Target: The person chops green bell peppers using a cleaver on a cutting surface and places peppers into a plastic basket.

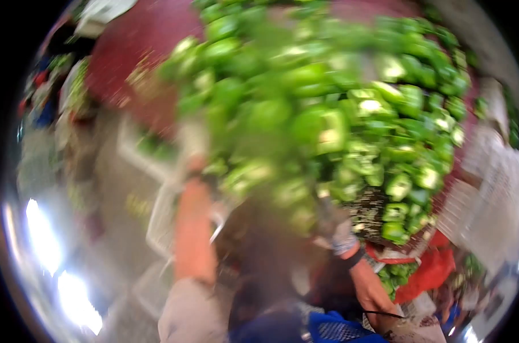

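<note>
A large heap of green peppers (305, 80), many cut open with pale insides showing, covers a dark red table (122, 63). Along the heap's left edge my left hand (193, 137) is stretched forward, light-coloured and smeared by motion; its fingers cannot be made out. My right hand (339, 231), in a light glove with a dark band at the wrist, is at the near edge of the heap. Its fingers are blurred, and whether it holds anything cannot be seen. Beside it, pale seeds (369, 206) lie scattered on a dark surface.
White crates (159, 220) stand at the left below the table edge. To the right are stacked white crates (482, 188), a red cloth or bag (434, 274) and more green peppers (398, 275) low down. Several blurred items line the far left.
</note>
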The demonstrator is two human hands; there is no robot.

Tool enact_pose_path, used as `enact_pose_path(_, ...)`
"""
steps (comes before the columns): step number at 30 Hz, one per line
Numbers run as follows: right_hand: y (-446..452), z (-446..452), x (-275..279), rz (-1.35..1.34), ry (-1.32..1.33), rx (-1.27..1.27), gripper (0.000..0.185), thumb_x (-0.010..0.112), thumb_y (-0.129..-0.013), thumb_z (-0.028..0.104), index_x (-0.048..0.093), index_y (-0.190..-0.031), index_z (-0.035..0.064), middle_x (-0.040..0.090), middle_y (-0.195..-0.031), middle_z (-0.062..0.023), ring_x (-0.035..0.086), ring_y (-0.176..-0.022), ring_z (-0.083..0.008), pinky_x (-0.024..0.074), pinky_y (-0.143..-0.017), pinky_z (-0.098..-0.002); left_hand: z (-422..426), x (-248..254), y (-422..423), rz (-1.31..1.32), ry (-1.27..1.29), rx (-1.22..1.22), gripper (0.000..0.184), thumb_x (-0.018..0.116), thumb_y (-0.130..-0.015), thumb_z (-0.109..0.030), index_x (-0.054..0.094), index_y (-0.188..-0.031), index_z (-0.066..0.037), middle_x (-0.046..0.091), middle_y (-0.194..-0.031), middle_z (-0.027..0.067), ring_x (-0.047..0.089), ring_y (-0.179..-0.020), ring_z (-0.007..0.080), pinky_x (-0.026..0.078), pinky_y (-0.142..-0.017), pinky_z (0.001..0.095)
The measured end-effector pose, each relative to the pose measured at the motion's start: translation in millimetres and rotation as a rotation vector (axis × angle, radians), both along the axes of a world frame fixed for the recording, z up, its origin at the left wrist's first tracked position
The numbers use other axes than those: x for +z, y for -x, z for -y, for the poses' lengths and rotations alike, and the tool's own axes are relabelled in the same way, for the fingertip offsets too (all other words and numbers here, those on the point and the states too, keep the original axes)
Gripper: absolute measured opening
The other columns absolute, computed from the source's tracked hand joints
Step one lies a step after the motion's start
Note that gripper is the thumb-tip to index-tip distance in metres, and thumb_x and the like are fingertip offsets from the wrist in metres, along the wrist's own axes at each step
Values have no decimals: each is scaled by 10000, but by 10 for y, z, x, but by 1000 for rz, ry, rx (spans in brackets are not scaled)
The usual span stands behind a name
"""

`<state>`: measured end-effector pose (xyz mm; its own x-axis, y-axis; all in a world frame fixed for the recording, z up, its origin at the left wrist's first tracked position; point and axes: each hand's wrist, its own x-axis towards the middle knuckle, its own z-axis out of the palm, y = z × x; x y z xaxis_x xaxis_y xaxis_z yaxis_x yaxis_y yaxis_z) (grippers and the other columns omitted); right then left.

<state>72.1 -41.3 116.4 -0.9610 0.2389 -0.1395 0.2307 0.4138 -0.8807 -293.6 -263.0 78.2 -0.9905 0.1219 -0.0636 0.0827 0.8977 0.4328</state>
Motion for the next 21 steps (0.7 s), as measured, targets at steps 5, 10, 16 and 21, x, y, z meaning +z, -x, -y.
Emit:
enact_pose_path(5,-123,-1233,440,73,-769,-112,310,590,-885,165,595,-1159,20,669,-995,-94,635,-700,-187,508,-614,-320,-520,-78,205,-94,-146,13,517,457,-988,-352,470,-1309,53,544,-1264,263,519,-1167,366,392,-1011,405)
enact_pose_path(10,167,-2167,914,365,115,-802,379,607,-884,245,577,-1187,20,639,-737,-32,558,-609,-95,459,-541,-287,-1402,559,-266,-245,-3,30,514,558,-942,-305,475,-1313,42,496,-1320,261,470,-1226,398,375,-1044,426)
enact_pose_path(16,-129,-3268,-16,175,-168,-817,339,582,-861,207,602,-1140,15,580,-629,-39,526,-531,-130,433,-495,-305,-3002,694,-1131,-388,-144,-602,356,655,-850,-95,576,-1190,-27,558,-1241,198,536,-1158,347,433,-995,430)
enact_pose_path(21,97,-3751,-107,29,-616,-503,240,580,-838,176,609,-1020,22,610,-703,-170,604,-622,-322,488,-576,-430,-3884,328,-1616,-292,-288,-814,324,695,-762,-68,614,-1074,-33,584,-1173,186,559,-1073,373,450,-933,462)
